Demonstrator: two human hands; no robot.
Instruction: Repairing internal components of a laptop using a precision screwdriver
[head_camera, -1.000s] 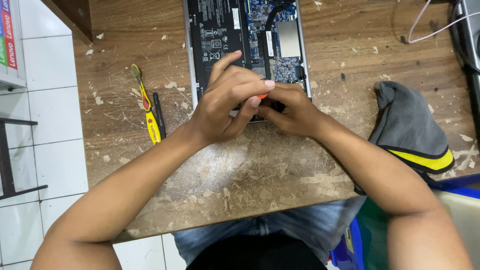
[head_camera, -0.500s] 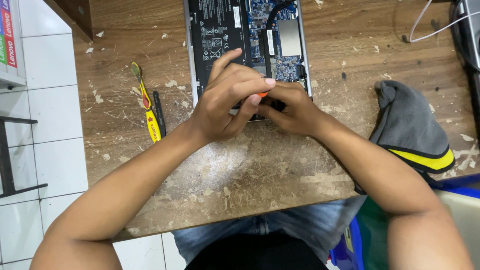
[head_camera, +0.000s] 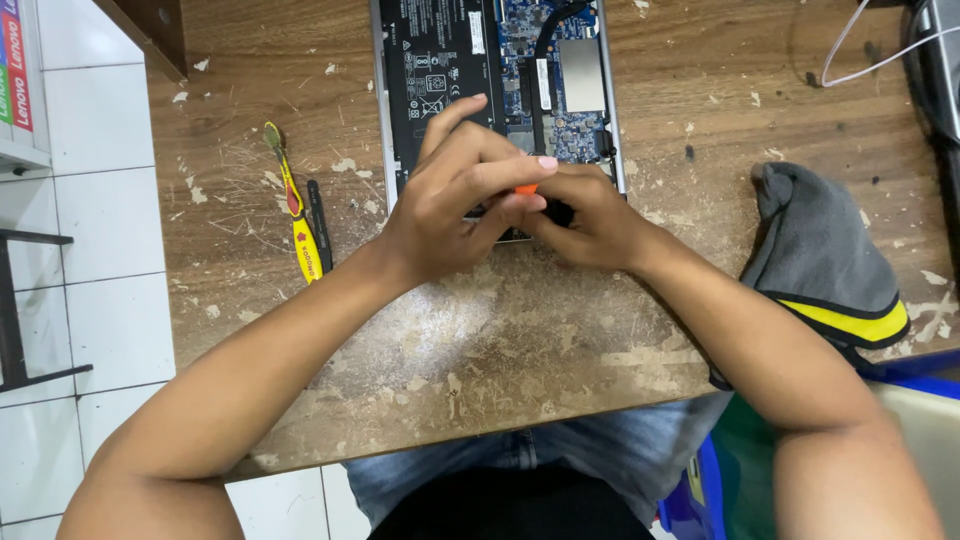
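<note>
An opened laptop lies bottom-up on a worn wooden table, showing a black battery and a blue circuit board. Both my hands meet at its near edge. My left hand and my right hand together grip a small tool with an orange-and-black handle; its tip is hidden under my fingers.
A yellow-and-red handled tool and a thin black tool lie left of the laptop. A grey cloth with a yellow stripe sits at the right. White cables run at the top right. The table's edge meets a white tiled floor on the left.
</note>
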